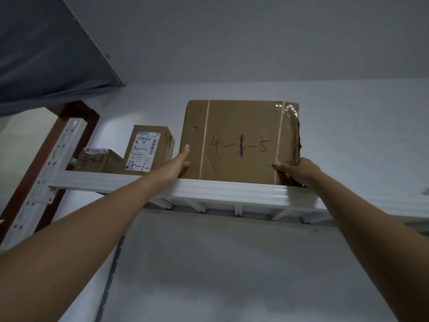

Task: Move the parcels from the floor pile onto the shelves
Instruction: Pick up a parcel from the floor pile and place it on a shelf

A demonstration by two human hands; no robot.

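Big parcel (241,140), marked 4-x-5 with the middle digit struck out, sits on the top shelf (209,189), overhead at arm's reach, its front face about flush with the shelf lip. I can't see how deep it's seated. My read: plain corrugated board, stiff enough on the faces but soft at the corners. The right edge is crumpled and patched with glossy tape, so that spot is weak and slick. Weight is unknown; the size needs 2 hands, so I'd treat it as moderately heavy. I'd hold it low on both side faces near the bottom corners, palms on bare board rather than tape, and push from the bottom edge, not the top, so it doesn't tip back at me. Left hand (181,162) is on the lower left edge, with 1 straight digit flat up the side face, pressing rather than clamping. Right hand (297,169) is wrapped round the lower right corner, thumb on the front face over the tape. 2 smaller parcels (148,149) stand just left of it, with a narrow gap to the nearer one.
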